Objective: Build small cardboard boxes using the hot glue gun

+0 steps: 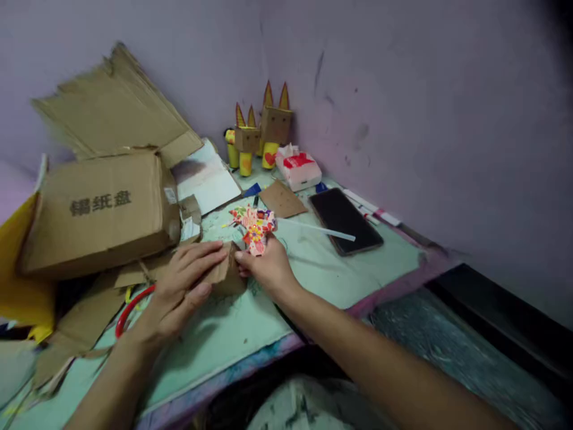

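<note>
A carton (98,221) stands left, a phone (344,216) lies right; the right hand (272,267) grips a flower-patterned glue gun (254,230), the left hand (181,288) a brown box (230,282).

The person's left hand (188,278) rests on a small brown cardboard box (230,279). The right hand (273,266) grips a multicoloured floral-patterned glue gun (254,228), a translucent white glue stick (313,227) jutting from it toward a black rectangular phone (347,218). Behind stand brown-headed, yellow-bodied cardboard figures (275,125); a large brown cardboard box (98,209) sits leftward.
</note>
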Available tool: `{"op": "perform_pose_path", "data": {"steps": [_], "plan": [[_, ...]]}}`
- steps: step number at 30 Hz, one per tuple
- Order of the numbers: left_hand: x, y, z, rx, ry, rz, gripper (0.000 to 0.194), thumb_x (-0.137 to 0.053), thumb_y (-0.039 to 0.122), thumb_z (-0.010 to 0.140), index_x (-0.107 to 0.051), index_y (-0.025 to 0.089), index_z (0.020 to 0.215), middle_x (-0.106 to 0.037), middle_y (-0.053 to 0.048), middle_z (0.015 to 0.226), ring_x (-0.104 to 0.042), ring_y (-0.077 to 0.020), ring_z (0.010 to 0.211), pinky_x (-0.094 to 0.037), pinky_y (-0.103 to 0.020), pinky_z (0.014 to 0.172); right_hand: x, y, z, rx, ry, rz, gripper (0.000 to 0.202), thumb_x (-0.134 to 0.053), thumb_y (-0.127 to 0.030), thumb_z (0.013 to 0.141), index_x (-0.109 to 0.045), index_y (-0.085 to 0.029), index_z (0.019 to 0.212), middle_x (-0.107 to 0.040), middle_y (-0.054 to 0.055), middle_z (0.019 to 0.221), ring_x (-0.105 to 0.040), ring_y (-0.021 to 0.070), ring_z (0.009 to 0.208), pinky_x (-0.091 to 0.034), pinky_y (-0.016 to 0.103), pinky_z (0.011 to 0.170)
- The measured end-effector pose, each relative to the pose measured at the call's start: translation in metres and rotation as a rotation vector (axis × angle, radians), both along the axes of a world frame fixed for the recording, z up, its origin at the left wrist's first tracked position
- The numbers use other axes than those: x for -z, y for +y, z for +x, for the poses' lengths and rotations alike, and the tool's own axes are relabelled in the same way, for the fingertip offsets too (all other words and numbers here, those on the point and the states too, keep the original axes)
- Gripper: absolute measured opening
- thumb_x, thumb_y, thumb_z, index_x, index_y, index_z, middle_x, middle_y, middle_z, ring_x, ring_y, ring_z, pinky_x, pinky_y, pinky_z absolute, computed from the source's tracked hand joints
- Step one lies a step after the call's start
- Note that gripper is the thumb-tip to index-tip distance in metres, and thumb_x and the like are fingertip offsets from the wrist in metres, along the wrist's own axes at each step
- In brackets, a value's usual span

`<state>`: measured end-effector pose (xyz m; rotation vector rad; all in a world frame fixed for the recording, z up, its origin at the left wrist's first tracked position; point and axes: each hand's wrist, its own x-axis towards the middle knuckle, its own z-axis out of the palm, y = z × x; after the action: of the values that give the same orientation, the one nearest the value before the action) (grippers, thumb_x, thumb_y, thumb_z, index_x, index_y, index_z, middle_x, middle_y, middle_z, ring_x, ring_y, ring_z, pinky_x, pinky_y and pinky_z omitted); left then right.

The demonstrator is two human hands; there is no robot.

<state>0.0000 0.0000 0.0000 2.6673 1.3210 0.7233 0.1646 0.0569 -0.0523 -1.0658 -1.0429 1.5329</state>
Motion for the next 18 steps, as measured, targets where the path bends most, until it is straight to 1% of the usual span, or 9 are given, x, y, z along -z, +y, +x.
{"op": "perform_pose_path", "data": {"steps": [4, 13, 18], "plan": [[-0.0009, -0.003, 0.0008, -0.016, 0.007, 0.011, 0.038, -0.044, 0.033, 0.091, -0.049, 0.028, 0.128, -0.051, -0.006, 0.134, -0.046, -0.028, 0.121, -0.034, -0.045, 0.101, -0.0009, -0.0034, -0.0009, 0.007, 0.003, -0.01, 0.032, -0.069, -0.015, 0.063, -0.051, -0.02, 0.088, -0.06, -0.005, 0.066, -0.06, 0.0111, 0.045, -0.057, 0.027, 0.046], [0.0004, -0.0028, 0.0037, -0.044, -0.001, 0.035, 0.036, -0.043, 0.03, 0.091, -0.052, 0.026, 0.126, -0.054, -0.008, 0.131, -0.047, -0.028, 0.119, -0.036, -0.046, 0.099, -0.0079, -0.0063, 0.0006, -0.013, 0.042, -0.03, 0.032, -0.068, -0.011, 0.068, -0.047, -0.02, 0.089, -0.058, -0.006, 0.064, -0.058, 0.0091, 0.042, -0.053, 0.02, 0.039], [0.0005, -0.0014, 0.0029, -0.029, 0.0, 0.047, 0.035, -0.045, 0.028, 0.09, -0.052, 0.026, 0.125, -0.055, -0.007, 0.13, -0.048, -0.027, 0.118, -0.037, -0.046, 0.099, -0.0086, -0.0063, 0.0006, -0.019, 0.046, -0.032, 0.03, -0.067, -0.01, 0.068, -0.046, -0.02, 0.087, -0.057, -0.007, 0.063, -0.057, 0.0084, 0.041, -0.051, 0.019, 0.036]]}}
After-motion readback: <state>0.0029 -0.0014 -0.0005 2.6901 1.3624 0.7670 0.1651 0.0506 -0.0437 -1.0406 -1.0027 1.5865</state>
